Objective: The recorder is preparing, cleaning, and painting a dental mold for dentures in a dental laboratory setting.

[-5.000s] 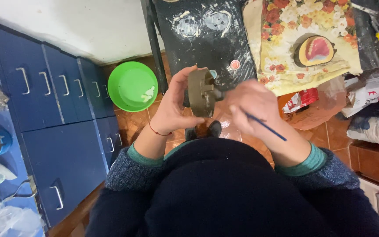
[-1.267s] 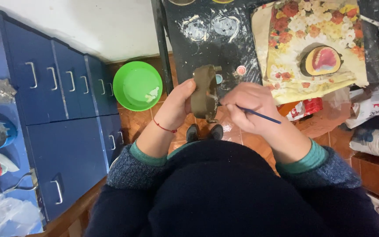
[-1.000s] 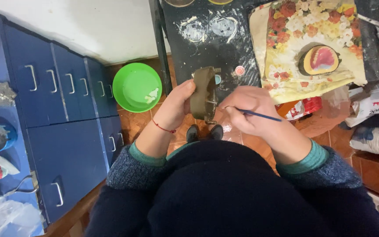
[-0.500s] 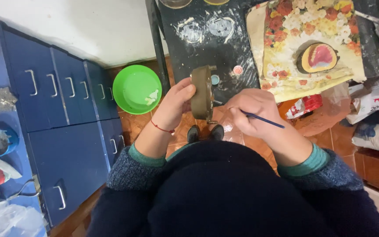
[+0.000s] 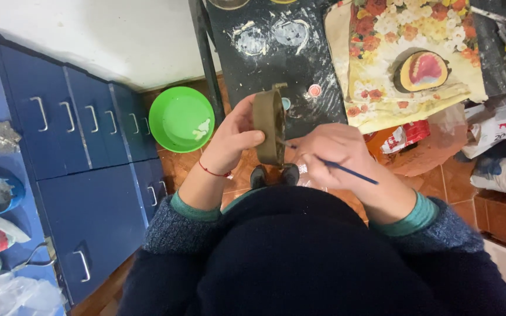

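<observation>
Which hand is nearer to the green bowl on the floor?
Left. The left hand, holding the brown disc, is just right of the green bowl; the right hand with the paintbrush is farther right.

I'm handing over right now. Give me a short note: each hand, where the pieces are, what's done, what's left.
Left hand: grips the olive-brown round piece, held edge-on.
Right hand: holds the thin blue-handled brush, tip at the piece's right face.
Nearby: another round piece with a pink painted centre lies on the floral cloth; green plastic bowl on the floor.
Done or left: painted face hidden, cannot tell.
</observation>
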